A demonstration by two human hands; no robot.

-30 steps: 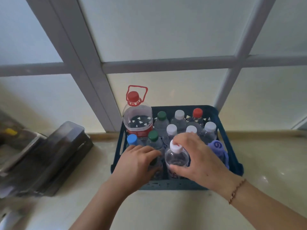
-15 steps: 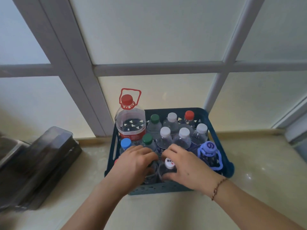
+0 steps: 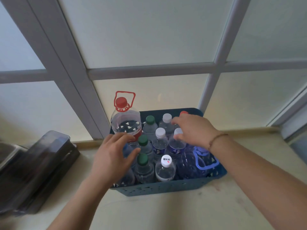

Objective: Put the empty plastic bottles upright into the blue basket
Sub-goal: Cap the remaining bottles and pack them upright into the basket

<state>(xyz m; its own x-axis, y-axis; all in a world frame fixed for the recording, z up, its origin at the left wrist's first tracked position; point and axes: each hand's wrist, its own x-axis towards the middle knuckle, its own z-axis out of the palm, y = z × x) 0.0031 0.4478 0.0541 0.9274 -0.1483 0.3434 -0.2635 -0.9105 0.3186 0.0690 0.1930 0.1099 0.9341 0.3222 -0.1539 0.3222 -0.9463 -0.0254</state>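
Observation:
The blue basket (image 3: 166, 188) stands on the pale counter against the window, packed with several clear plastic bottles standing upright. A big jug with a red cap and handle (image 3: 125, 120) fills its back left corner. A blue-handled jug (image 3: 203, 161) sits at the right. A white-capped bottle (image 3: 166, 168) and a green-capped bottle (image 3: 143, 168) stand at the front. My left hand (image 3: 113, 156) hovers over the basket's left side, fingers spread, hiding a bottle beneath. My right hand (image 3: 194, 128) reaches over the back right bottles, fingers touching a white cap; no clear grip shows.
A dark plastic case (image 3: 41, 168) lies on the counter to the left of the basket. The frosted window with grey bars (image 3: 149, 70) rises directly behind the basket. Bare counter (image 3: 166, 213) stretches in front and to the right.
Both hands let go of the front bottles, which now stand in the basket. My right hand moved back over the rear right bottles; my left hand lifted and spread.

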